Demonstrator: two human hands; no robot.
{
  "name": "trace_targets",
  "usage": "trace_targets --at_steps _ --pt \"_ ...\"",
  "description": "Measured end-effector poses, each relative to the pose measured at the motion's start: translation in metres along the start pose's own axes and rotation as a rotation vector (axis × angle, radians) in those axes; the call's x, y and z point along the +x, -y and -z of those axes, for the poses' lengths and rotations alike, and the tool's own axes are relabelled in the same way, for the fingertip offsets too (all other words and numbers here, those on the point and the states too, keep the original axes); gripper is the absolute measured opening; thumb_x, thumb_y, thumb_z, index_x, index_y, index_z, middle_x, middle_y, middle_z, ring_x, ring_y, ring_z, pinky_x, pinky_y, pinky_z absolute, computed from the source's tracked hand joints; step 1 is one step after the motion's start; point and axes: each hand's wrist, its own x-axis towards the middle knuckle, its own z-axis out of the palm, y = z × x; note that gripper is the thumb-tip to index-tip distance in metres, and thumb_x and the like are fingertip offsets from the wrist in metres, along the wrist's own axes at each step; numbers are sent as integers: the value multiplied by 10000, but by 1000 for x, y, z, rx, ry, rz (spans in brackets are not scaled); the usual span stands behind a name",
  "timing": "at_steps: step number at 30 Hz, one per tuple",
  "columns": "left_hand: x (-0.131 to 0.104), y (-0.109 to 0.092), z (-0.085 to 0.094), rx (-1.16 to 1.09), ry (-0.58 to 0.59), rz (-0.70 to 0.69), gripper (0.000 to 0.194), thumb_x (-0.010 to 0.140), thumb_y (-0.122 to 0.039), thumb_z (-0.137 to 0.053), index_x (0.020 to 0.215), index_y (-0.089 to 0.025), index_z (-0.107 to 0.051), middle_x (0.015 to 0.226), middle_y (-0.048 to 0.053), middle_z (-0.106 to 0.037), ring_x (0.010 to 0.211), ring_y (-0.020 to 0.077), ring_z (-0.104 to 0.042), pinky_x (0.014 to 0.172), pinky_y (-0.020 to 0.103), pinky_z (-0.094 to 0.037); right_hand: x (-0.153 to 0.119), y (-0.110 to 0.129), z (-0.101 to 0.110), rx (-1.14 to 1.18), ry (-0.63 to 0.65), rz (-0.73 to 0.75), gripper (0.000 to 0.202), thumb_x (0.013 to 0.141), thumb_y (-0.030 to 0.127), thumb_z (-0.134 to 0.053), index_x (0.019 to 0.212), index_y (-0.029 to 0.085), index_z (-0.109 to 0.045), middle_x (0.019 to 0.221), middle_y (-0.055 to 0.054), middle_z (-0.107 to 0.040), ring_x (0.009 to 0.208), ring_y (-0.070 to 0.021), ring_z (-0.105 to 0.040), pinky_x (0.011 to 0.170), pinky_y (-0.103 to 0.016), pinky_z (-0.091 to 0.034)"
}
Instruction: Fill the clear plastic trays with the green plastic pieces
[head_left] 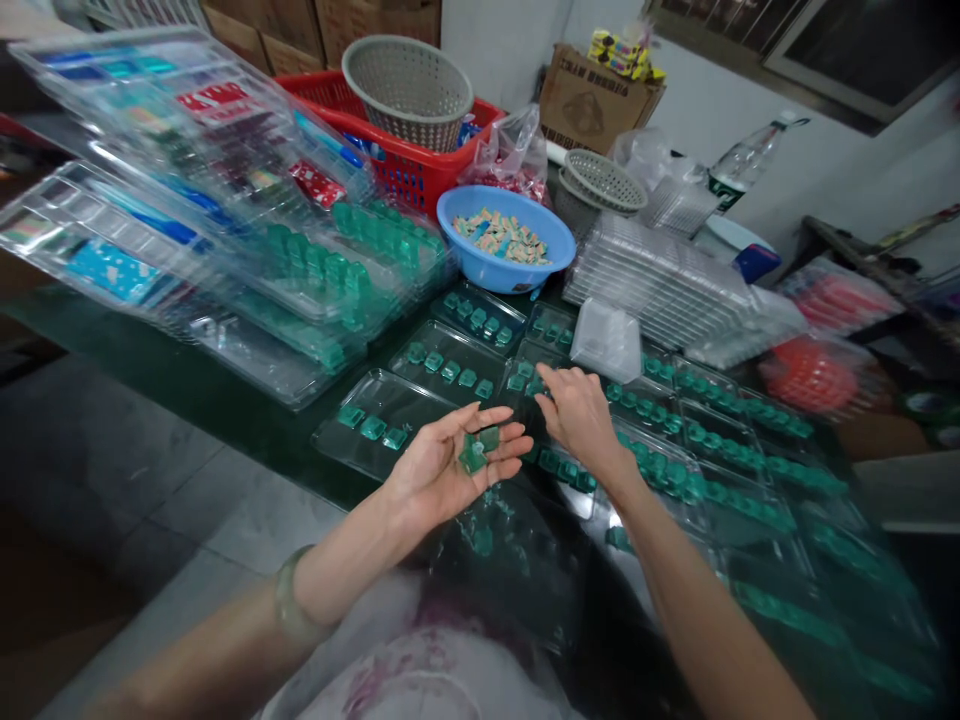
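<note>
My left hand (450,465) is palm up with its fingers spread, and a few green translucent pieces (477,450) rest on the palm. A bracelet (289,595) is round that wrist. My right hand (577,410) hangs palm down over the clear trays, its fingers bent and slightly blurred; whether they pinch anything is hidden. Just beyond its fingertips are green pieces (520,376) in a tray. To the left, one clear tray (420,395) holds three green pieces (373,428) in a row. Another tray behind it holds several.
Stacked filled trays (300,340) stand at the left. Behind are a blue bowl (502,282) of small pieces, a red basket (412,180) and a grey colander (409,90). Stacked clear trays (660,280) and a small white container (606,340) lie right of the bowl.
</note>
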Motion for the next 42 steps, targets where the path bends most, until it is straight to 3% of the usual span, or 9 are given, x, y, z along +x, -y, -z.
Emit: trace_targets --at_steps 2,4,8,11,17,22,28,36,42 --pt "0 0 1 -39 27 6 323 821 -293 -504 1010 -47 -594 1042 205 -594 1023 335 -548 812 402 -467 -10 7 11 72 -66 -15 404 829 208 -486 1226 136 -467 960 -95 -600 886 -232 -466 739 -346 -314" --pt "1 2 2 -54 60 5 330 829 -307 -494 1001 -45 -596 1005 194 -609 972 312 -575 816 414 -464 -21 17 22 191 -108 28 342 837 221 -485 1175 180 -509 1006 -73 -596 908 -219 -467 751 -342 -318" --pt "5 8 1 -66 116 -1 273 855 -265 -450 857 -56 -626 792 109 -637 705 193 -610 689 344 -501 -39 40 38 340 -26 181 227 816 220 -527 1033 243 -590 991 -27 -605 906 -194 -467 752 -339 -322" --pt "5 11 -3 -54 88 18 254 859 -245 -446 818 -69 -624 739 70 -620 649 158 -586 618 297 -501 -43 48 39 321 14 201 161 800 202 -544 939 220 -622 976 -25 -609 892 -193 -460 737 -345 -323" --pt "1 13 -1 93 71 25 224 835 -244 -492 887 -75 -631 781 70 -585 713 184 -572 671 393 -516 -56 39 25 394 -140 45 148 826 222 -529 920 215 -643 870 -33 -596 856 -182 -457 736 -345 -337" --pt "3 17 5 253 49 -12 80 752 -137 -595 794 -83 -637 755 41 -528 688 139 -530 571 299 -504 -67 36 18 409 -165 -1 147 831 249 -531 910 210 -649 874 -42 -591 856 -189 -462 712 -343 -340" --pt "3 17 4 353 -8 36 117 742 -212 -620 724 -97 -617 675 29 -488 651 135 -528 426 206 -398 -72 40 17 420 -190 -18 143 827 246 -538 917 200 -638 866 -44 -599 850 -190 -474 701 -340 -343" --pt "4 15 6 232 -4 51 71 714 -172 -636 717 -121 -587 706 17 -505 634 127 -561 369 156 -297 -60 21 19 451 -182 -45 134 830 199 -507 782 208 -633 797 -24 -615 804 -171 -505 717 -333 -351" --pt "12 17 8 175 -44 11 86 724 -181 -633 749 -101 -613 671 31 -537 567 109 -553 403 164 -361 -54 25 30 553 -230 -39 134 806 229 -553 928 211 -606 878 -26 -634 868 -177 -526 794 -342 -374"
